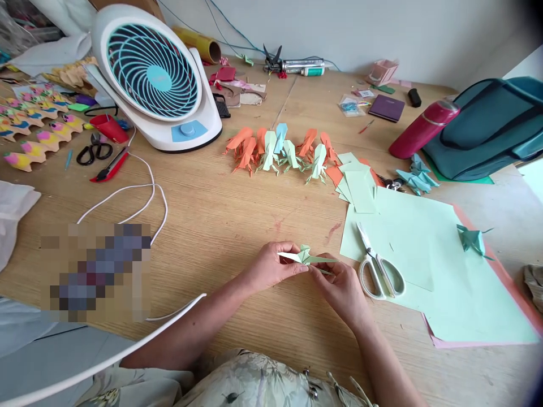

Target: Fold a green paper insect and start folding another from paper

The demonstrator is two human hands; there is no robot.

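Between my two hands, just above the near part of the table, is a pale green origami figure (304,256) with narrow points sticking out to both sides. My left hand (274,264) pinches its left part, thumb in front and fingers behind. From the other side my right hand (337,282) grips it, the thumb meeting the left thumb near the middle. Right of my right hand, white-handled scissors (379,271) lie partly on pale green paper sheets (407,237). Beyond my hands stands a group of folded paper figures (269,150) in orange, pale green and blue.
A white fan (155,79) stands at back left, its white cable (163,203) looping over the table (203,209). Red-handled cutter (110,167) and black scissors (94,151) lie nearby. A pink bottle (424,129) leans by a teal bag (487,130). Teal paper figures (418,175) sit right.
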